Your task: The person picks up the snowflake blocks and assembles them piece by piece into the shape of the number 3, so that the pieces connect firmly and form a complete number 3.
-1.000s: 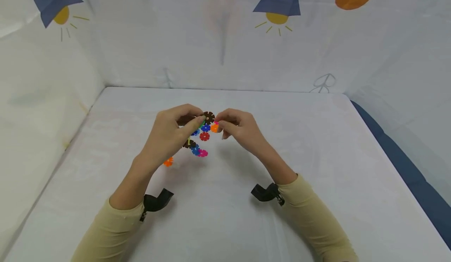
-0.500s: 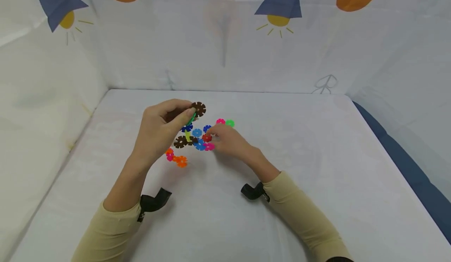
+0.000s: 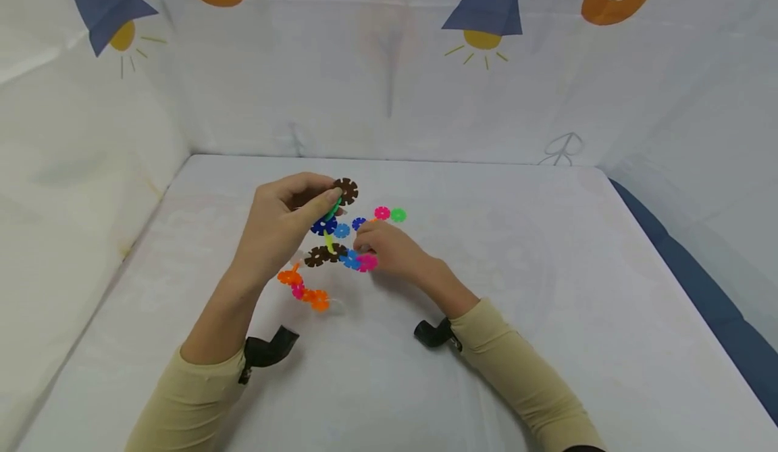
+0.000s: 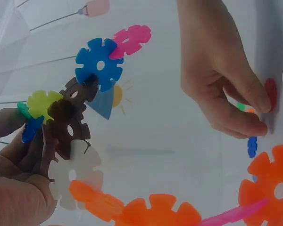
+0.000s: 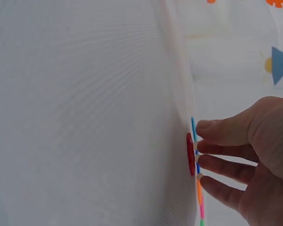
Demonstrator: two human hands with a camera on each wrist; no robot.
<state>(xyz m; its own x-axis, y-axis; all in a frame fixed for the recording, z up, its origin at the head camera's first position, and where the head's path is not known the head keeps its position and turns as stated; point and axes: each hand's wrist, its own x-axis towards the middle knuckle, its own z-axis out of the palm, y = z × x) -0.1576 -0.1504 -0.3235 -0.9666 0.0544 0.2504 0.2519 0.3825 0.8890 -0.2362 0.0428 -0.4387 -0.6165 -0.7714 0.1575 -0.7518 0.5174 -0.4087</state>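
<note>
My left hand [image 3: 273, 219] pinches a branching chain of notched plastic snowflake discs near its upper brown disc [image 3: 346, 192]. From that grip hang green, dark blue and yellow discs, then more brown ones, a blue disc [image 4: 100, 64] and a pink disc [image 4: 131, 41]. Another branch carries a whitish translucent disc [image 4: 75, 174] and orange discs [image 4: 158, 212]. My right hand [image 3: 398, 249] is low over the table, its fingertips spread at a loose red disc [image 5: 190, 154] that lies flat. In the head view that disc is hidden behind the hand.
A row of loose discs lies on the white table [image 3: 516, 269] beyond my right hand: light blue [image 3: 342, 230], dark blue [image 3: 358, 223], pink [image 3: 381, 213] and green [image 3: 398, 215]. White cloth with printed lamps [image 3: 483, 6] hangs behind and at the sides.
The right hand has left the upper brown disc and come down toward the table, to the red disc. The left hand has shifted left with the chain, uncovering the loose discs.
</note>
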